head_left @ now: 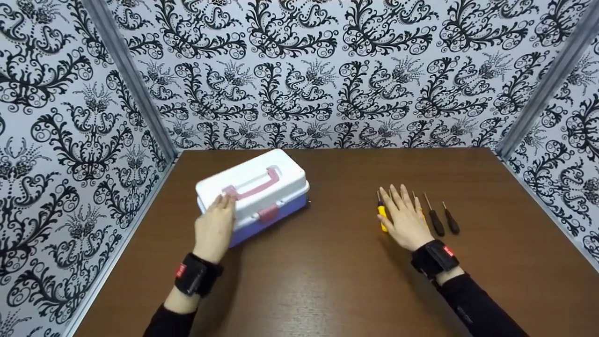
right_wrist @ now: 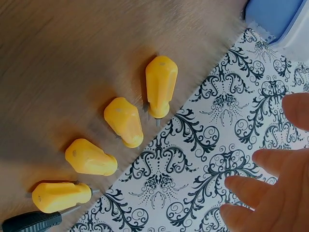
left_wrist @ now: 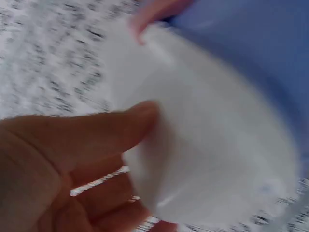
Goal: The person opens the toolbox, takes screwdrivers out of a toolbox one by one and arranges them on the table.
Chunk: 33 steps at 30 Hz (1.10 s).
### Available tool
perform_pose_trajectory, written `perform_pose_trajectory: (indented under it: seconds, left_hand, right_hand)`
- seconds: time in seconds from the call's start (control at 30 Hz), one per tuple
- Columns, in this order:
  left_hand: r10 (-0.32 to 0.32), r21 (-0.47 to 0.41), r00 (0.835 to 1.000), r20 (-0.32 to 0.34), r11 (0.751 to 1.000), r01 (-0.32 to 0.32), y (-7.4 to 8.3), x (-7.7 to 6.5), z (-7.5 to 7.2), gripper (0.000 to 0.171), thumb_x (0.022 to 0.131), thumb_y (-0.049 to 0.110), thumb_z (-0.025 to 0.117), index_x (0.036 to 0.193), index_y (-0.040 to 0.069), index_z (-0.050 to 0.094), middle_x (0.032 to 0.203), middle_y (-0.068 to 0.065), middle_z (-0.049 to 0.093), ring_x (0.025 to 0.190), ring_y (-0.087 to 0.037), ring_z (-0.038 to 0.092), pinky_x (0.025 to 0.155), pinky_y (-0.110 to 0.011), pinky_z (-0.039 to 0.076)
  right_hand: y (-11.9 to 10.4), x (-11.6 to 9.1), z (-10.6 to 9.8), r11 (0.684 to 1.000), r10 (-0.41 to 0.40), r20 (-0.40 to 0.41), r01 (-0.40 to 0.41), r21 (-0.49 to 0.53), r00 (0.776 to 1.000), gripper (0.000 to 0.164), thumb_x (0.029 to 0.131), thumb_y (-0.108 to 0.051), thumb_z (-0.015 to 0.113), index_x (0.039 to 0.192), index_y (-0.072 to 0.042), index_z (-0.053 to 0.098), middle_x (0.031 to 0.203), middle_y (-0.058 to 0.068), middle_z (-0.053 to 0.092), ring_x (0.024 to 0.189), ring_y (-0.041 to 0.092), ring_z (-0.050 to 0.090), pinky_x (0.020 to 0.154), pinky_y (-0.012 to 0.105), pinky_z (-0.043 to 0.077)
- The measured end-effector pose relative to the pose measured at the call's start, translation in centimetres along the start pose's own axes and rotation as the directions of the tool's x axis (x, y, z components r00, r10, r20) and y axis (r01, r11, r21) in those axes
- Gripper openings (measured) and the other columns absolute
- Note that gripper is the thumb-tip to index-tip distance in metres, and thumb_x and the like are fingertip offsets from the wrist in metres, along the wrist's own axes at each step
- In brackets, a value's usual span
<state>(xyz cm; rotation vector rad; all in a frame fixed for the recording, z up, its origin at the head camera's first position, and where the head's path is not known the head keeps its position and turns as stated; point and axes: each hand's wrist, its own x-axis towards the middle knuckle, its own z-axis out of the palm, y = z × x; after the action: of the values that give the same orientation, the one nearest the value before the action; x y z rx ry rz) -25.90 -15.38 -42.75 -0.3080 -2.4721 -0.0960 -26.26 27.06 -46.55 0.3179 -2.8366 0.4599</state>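
Note:
A toolbox with a white lid (head_left: 252,178), a blue base (head_left: 269,220), a pink handle (head_left: 257,188) and a pink latch (head_left: 268,213) stands at the left of the table, lid down. My left hand (head_left: 215,229) grips the lid's near-left corner, thumb on one face and fingers round the other, blurred in the left wrist view. My right hand (head_left: 405,220) hovers with spread fingers over several yellow-handled screwdrivers, one yellow screwdriver (head_left: 383,217) showing at its left. In the right wrist view, several yellow handles, such as this yellow handle (right_wrist: 161,82), lie in a row apart from the fingers.
Two black-handled screwdrivers, a longer black screwdriver (head_left: 436,222) and a shorter black screwdriver (head_left: 451,221), lie right of the right hand. The brown table (head_left: 299,290) is bounded by a patterned back wall (head_left: 304,93) and patterned side walls.

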Motion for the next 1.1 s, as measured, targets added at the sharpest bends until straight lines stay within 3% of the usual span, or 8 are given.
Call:
perform_pose_trajectory:
  seconds: [0.13, 0.27, 0.4, 0.6, 0.73, 0.83, 0.93, 1.1]
  left_hand:
    - [-0.012, 0.006, 0.999, 0.036, 1.000, 0.012, -3.3, 1.3, 1.8, 0.043, 0.082, 0.000, 0.072, 0.123, -0.008, 0.062, 0.128, -0.024, 0.064, 0.119, -0.040, 0.061, 0.092, -0.055, 0.055]
    - [-0.068, 0.017, 0.986, 0.152, 0.998, 0.066, -5.9, 2.8, 3.2, 0.048, 0.090, -0.013, 0.052, 0.137, -0.014, 0.047, 0.140, -0.031, 0.050, 0.131, -0.046, 0.049, 0.109, -0.058, 0.041]
    - [-0.125, 0.017, 0.959, 0.253, 0.992, 0.125, -7.9, 4.6, 4.0, 0.052, 0.093, -0.018, 0.035, 0.144, -0.014, 0.035, 0.149, -0.032, 0.038, 0.139, -0.048, 0.037, 0.116, -0.060, 0.030]
    - [-0.165, 0.022, 0.958, 0.234, 0.986, 0.165, -10.0, 6.7, 5.1, 0.047, 0.099, -0.006, 0.027, 0.145, -0.010, 0.037, 0.150, -0.028, 0.041, 0.139, -0.047, 0.038, 0.117, -0.061, 0.027]
    - [-0.216, 0.046, 0.936, 0.279, 0.976, 0.211, -10.9, 7.4, 5.6, 0.050, 0.100, -0.004, 0.026, 0.150, -0.005, 0.033, 0.153, -0.027, 0.036, 0.143, -0.047, 0.031, 0.120, -0.062, 0.020]
    - [-0.249, 0.036, 0.915, 0.318, 0.967, 0.251, -11.2, 7.4, 6.0, 0.056, 0.098, -0.002, 0.031, 0.154, -0.003, 0.022, 0.159, -0.028, 0.023, 0.148, -0.048, 0.018, 0.121, -0.063, 0.011]
    - [-0.249, -0.006, 0.901, 0.355, 0.963, 0.268, -10.5, 7.1, 6.1, 0.066, 0.099, 0.009, 0.041, 0.157, -0.002, 0.010, 0.163, -0.026, 0.008, 0.149, -0.049, 0.005, 0.121, -0.065, 0.004]
    - [-0.184, -0.084, 0.905, 0.384, 0.969, 0.233, -6.9, 6.5, 5.0, 0.084, 0.101, 0.043, 0.049, 0.158, 0.003, 0.002, 0.165, -0.020, -0.001, 0.151, -0.045, -0.002, 0.119, -0.067, 0.003]
  right_hand:
    - [0.2, -0.1, 0.2, 1.000, 0.011, -0.002, -0.011, -0.004, 1.000, 0.065, 0.100, -0.026, 0.057, 0.156, -0.010, 0.028, 0.162, 0.022, 0.022, 0.151, 0.044, 0.010, 0.119, 0.069, 0.009]
    - [0.3, -0.2, 0.2, 1.000, 0.019, -0.001, -0.019, -0.015, 1.000, 0.065, 0.100, -0.027, 0.057, 0.156, -0.010, 0.029, 0.161, 0.022, 0.023, 0.151, 0.044, 0.011, 0.118, 0.070, 0.010]
    - [0.3, -0.3, 0.1, 0.999, 0.023, 0.001, -0.023, -0.022, 1.000, 0.064, 0.100, -0.027, 0.057, 0.156, -0.010, 0.029, 0.162, 0.022, 0.023, 0.151, 0.044, 0.011, 0.117, 0.071, 0.012]
    - [0.5, -0.5, 0.1, 0.999, 0.025, -0.005, -0.026, -0.037, 1.000, 0.063, 0.101, -0.029, 0.055, 0.155, -0.009, 0.030, 0.161, 0.022, 0.024, 0.150, 0.045, 0.013, 0.116, 0.071, 0.015]
    - [0.5, -0.6, 0.4, 0.999, 0.026, -0.008, -0.027, -0.044, 1.000, 0.063, 0.101, -0.029, 0.056, 0.155, -0.008, 0.031, 0.161, 0.022, 0.025, 0.149, 0.045, 0.015, 0.116, 0.071, 0.015]
    - [0.6, -0.5, 0.6, 0.998, 0.019, -0.005, -0.019, -0.053, 1.000, 0.064, 0.100, -0.028, 0.056, 0.155, -0.008, 0.031, 0.160, 0.023, 0.026, 0.149, 0.046, 0.015, 0.117, 0.071, 0.015]
    - [0.7, -0.6, 0.8, 0.998, 0.017, -0.002, -0.017, -0.058, 1.000, 0.064, 0.100, -0.028, 0.056, 0.155, -0.008, 0.031, 0.160, 0.023, 0.025, 0.149, 0.046, 0.014, 0.117, 0.071, 0.015]
    - [0.9, -0.6, 0.5, 0.998, 0.046, 0.011, -0.045, -0.044, 0.999, 0.064, 0.101, -0.028, 0.055, 0.156, -0.011, 0.029, 0.162, 0.022, 0.023, 0.150, 0.047, 0.010, 0.117, 0.071, 0.013]
